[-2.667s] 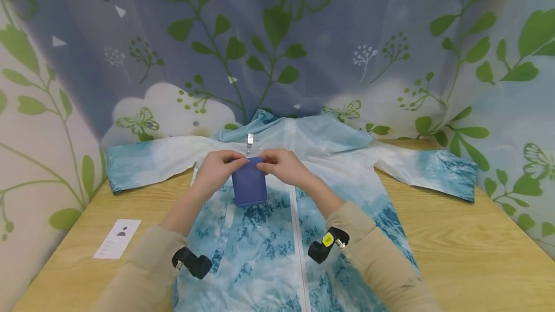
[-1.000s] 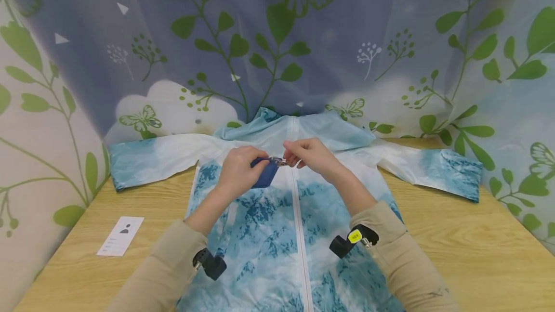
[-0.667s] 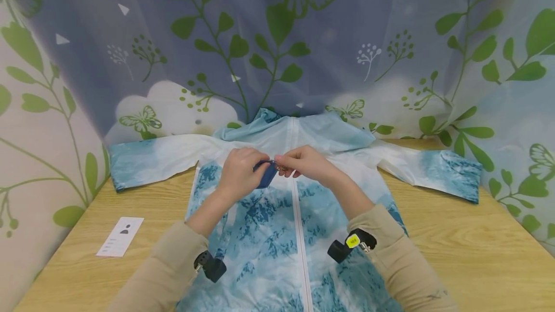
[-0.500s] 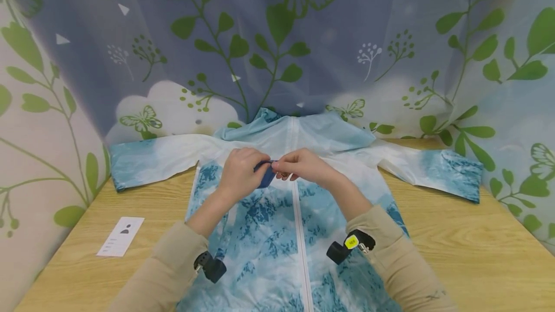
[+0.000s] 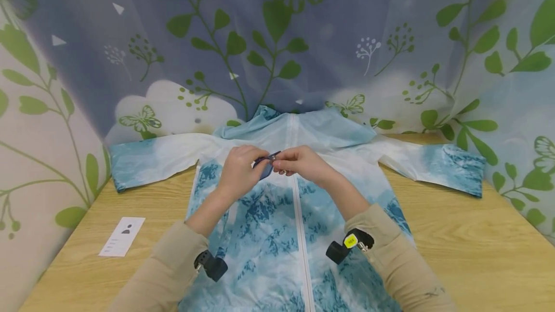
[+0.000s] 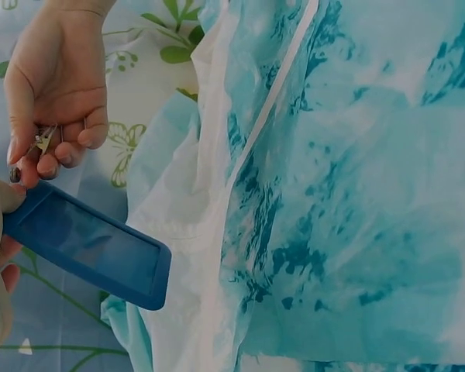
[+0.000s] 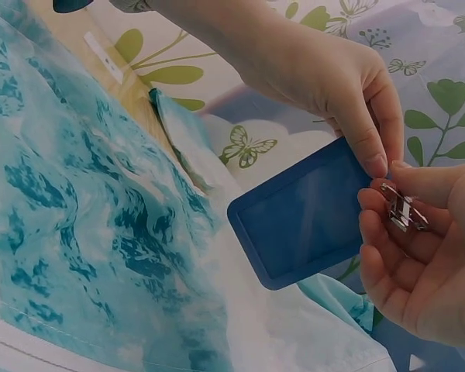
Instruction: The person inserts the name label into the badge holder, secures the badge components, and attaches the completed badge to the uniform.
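A patterned curtain (image 5: pixel 329 57) of green leaves and butterflies stands behind a wood-grain table (image 5: pixel 468 244), on which a blue-and-white zip jacket (image 5: pixel 264 240) lies spread with both sleeves (image 5: pixel 147 158) out to the sides. Over its chest, a person's two hands meet around a blue badge holder (image 7: pixel 302 217) and the small metal clip (image 7: pixel 403 209) at its end. A few seconds ago both hands gripped the holder's top edge; since then the grip has split: the left hand (image 5: pixel 240 170) pinches the holder near one corner between thumb and fingers, while the right hand (image 5: pixel 309 165) has moved onto the clip. A second ago the right thumb stood farther off; now it is drawn in close beside the left hand's fingertips. That suggests the work is at the clip end, with the holder simply being steadied; how the clip's parts stand is too small to tell.

In the right wrist view the holder sticks out from the left hand, its window facing the camera, and its clip end reaches the right hand, where the metal lies among curled fingers with the thumb close against it. The holder is held above the jacket. The white ID card (image 5: pixel 123 237) lies flat on the table to the left of the jacket, as it did before, well apart from both hands and outside the holder
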A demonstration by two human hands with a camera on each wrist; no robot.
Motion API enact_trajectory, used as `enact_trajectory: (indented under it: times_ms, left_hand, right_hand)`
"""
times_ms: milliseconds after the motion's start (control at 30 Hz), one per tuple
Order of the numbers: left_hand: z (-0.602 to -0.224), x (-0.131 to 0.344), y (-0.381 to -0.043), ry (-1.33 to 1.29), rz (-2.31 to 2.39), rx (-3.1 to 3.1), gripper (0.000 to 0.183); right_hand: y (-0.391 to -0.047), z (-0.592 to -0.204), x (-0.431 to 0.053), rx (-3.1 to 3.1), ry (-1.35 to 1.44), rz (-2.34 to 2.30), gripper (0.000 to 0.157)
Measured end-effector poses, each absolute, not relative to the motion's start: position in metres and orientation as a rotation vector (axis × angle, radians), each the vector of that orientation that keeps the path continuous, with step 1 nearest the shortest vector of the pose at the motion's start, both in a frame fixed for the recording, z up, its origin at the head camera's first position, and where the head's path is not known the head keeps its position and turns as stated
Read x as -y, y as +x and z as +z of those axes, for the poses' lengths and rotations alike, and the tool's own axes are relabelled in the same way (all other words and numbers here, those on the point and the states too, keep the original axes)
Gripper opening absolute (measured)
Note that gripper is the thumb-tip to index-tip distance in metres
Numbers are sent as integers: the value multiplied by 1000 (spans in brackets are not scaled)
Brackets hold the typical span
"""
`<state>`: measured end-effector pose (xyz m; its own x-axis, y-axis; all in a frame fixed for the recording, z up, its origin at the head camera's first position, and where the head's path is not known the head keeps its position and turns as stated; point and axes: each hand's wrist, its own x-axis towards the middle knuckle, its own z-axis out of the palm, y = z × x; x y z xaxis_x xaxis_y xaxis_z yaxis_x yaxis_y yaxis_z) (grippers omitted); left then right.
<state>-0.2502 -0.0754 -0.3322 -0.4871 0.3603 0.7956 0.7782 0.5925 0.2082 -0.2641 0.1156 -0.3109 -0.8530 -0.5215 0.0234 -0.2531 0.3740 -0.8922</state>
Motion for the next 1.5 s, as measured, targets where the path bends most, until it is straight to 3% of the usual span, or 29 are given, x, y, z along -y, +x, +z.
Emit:
enact_trajectory:
  times_ms: [633, 1500]
  left_hand:
    - [-331, 74, -249, -857, -807, 2236, 8]
    - [-327, 66, -249, -844, -674, 2163, 23]
  right_hand:
    - [-265, -316, -115, -2307, -593, -1586, 28]
    - [-263, -315, -117, -2310, -570, -1673, 30]
